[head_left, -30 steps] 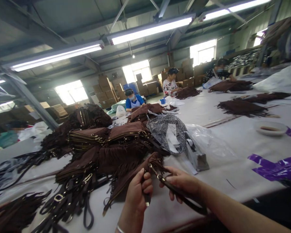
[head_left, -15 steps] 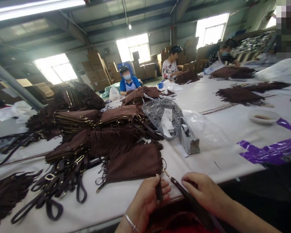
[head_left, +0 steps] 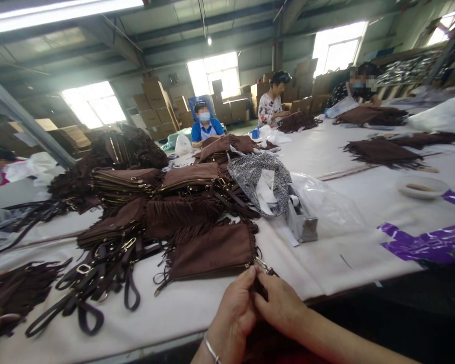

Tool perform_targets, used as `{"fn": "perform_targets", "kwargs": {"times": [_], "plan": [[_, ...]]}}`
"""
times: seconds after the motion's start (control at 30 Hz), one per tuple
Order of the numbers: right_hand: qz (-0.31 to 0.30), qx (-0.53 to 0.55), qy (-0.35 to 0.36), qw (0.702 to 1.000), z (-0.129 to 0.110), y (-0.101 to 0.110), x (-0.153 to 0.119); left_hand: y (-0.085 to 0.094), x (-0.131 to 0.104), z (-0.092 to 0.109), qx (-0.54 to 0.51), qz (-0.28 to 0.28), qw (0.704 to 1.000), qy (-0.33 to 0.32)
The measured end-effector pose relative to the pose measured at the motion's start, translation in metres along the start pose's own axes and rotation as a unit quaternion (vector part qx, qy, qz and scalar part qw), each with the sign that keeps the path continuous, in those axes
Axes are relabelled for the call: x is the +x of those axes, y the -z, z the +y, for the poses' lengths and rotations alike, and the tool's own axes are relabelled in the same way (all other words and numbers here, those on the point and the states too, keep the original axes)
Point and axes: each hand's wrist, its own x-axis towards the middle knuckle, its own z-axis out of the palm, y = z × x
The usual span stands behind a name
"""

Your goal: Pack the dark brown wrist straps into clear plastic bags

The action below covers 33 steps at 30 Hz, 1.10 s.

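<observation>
Both my hands meet at the near edge of the tabletop (head_left: 349, 253): left hand (head_left: 233, 316) and right hand (head_left: 282, 308) have fingertips pressed together, pinching the dark strap end (head_left: 261, 289) between them, right by the gold clasp (head_left: 261, 264) at the corner of the brown fringed bag (head_left: 212, 250). The grip is tight and close w/ thumbs nearly touching, prob. because the hardware is small and fiddly. The bag lies flat just beyond my fingers, fringe to the left, clasp corner nearest me so it's within easy reach. Left of it sits a tangle of loose straps (head_left: 94, 283) w/ buckles; behind, a stack of more brown bags (head_left: 151, 192). A tape dispenser (head_left: 301, 222) stands to the right beside clear plastic wrap (head_left: 326, 207) (handy but out of the way), purple plastic (head_left: 424, 245) farther right. Other people work at the far end, e.g. a person in blue (head_left: 205, 124).
</observation>
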Motion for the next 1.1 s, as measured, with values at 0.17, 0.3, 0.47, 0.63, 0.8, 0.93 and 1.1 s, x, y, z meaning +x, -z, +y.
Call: {"fn": "perform_targets", "kwargs": {"times": [0.17, 0.3, 0.47, 0.63, 0.8, 0.93, 1.1], "plan": [[-0.029, -0.018, 0.017, 0.999, 0.003, 0.006, -0.004, 0.012, 0.003, -0.002, 0.057, -0.006, 0.998, -0.02], [-0.057, 0.043, 0.019, 0.997, 0.006, 0.01, -0.004, 0.012, -0.002, 0.0, 0.099, 0.005, 0.994, -0.038], [-0.168, 0.366, -0.175, 0.899, 0.008, 0.009, -0.006, 0.011, -0.003, 0.0, 0.1, -0.028, 0.994, -0.029], [-0.143, 0.432, -0.208, 0.866, 0.008, 0.001, -0.014, 0.01, -0.001, -0.001, 0.087, 0.022, 0.995, -0.04], [-0.125, 0.331, -0.155, 0.922, 0.004, -0.004, -0.011, 0.005, -0.002, -0.004, 0.113, 0.035, 0.991, -0.066], [-0.106, 0.259, -0.099, 0.955, 0.005, -0.007, -0.01, 0.006, 0.0, -0.006, 0.116, 0.033, 0.99, -0.066], [-0.118, 0.287, -0.128, 0.942, 0.008, -0.009, -0.012, 0.01, -0.004, -0.006, 0.132, 0.001, 0.99, -0.057]]}}
